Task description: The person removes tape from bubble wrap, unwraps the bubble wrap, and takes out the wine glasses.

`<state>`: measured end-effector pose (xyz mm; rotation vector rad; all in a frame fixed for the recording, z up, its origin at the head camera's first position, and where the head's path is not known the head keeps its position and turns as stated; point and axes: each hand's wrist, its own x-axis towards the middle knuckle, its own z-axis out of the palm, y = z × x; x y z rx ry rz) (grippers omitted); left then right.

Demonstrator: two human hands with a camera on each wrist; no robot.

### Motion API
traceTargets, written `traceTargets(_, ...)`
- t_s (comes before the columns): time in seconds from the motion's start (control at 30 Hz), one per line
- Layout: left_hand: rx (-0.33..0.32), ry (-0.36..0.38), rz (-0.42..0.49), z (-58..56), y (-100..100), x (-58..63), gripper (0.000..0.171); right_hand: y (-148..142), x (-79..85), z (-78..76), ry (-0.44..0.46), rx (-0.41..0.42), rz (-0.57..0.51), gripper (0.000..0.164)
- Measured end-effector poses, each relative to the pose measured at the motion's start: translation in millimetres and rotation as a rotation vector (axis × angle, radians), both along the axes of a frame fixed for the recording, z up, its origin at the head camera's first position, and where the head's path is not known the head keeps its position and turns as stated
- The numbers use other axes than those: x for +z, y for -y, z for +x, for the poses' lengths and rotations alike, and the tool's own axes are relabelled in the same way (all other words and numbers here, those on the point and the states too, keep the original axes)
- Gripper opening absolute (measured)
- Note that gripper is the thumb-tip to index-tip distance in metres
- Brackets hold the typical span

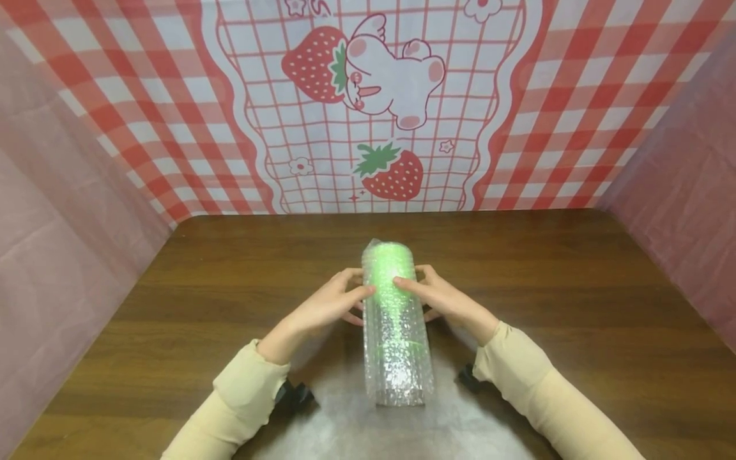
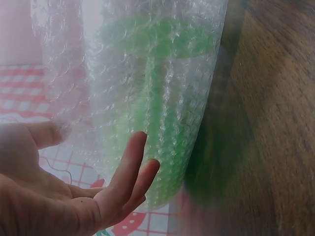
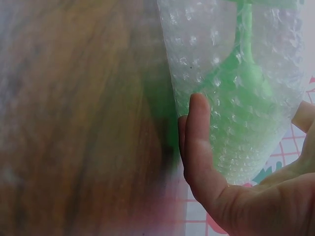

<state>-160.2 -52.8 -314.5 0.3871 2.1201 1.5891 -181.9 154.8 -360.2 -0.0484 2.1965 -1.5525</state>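
Note:
A green stemmed goblet [image 1: 393, 275] shows through a sleeve of clear bubble wrap [image 1: 399, 383]. Its bowl points away from me and its flat foot lies toward me. My left hand [image 1: 328, 303] holds the bundle from the left around the bowl, thumb on top and fingers along the side. From the right, my right hand [image 1: 451, 300] holds it at the same height, thumb over the wrap. In the left wrist view, fingertips [image 2: 133, 152] press the wrap beside the bowl. The right wrist view has fingers [image 3: 198, 128] against the other side of the wrapped bowl.
The brown wooden table [image 1: 230, 255] has a shiny grey patch [image 1: 345, 434] at its near side. Dark pieces [image 1: 296, 396] sit by both wrists. A red checked cloth with strawberries [image 1: 397, 172] hangs behind, and pink curtains [image 1: 57, 223] flank the table.

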Motion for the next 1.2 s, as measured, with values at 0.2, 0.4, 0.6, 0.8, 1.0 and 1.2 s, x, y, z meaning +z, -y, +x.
traceTargets(0.2, 0.031, -0.067, -0.095, -4.8, -1, -3.5, 0.058, -1, 0.3, -1.0, -0.013, -0.001, 0.002, 0.079)
traceTargets(0.4, 0.077, -0.169, -0.197, -21.3, -2, -22.2, 0.062, 0, 0.4, -0.5, -0.013, -0.012, 0.015, 0.081)
traceTargets(0.6, 0.111, -0.327, -0.354, -24.8, -6, -19.6, 0.068, 0, -1.1, 0.2, -0.002, -0.015, 0.011, 0.084)
traceTargets(0.8, 0.187, -0.508, -0.423, -33.7, -13, -18.7, 0.069, -1, -2.9, 0.0, -0.005, -0.015, 0.009, 0.083)
traceTargets(1.0, 0.240, -0.651, -0.498, -43.4, -21, -18.5, 0.066, 0, -2.5, 0.6, -0.006, -0.013, -0.008, 0.082)
traceTargets(1.2, 0.244, -0.759, -0.487, -48.6, -27, -16.6, 0.044, 1, -2.3, 0.4, -0.004, -0.005, 0.003, 0.085)
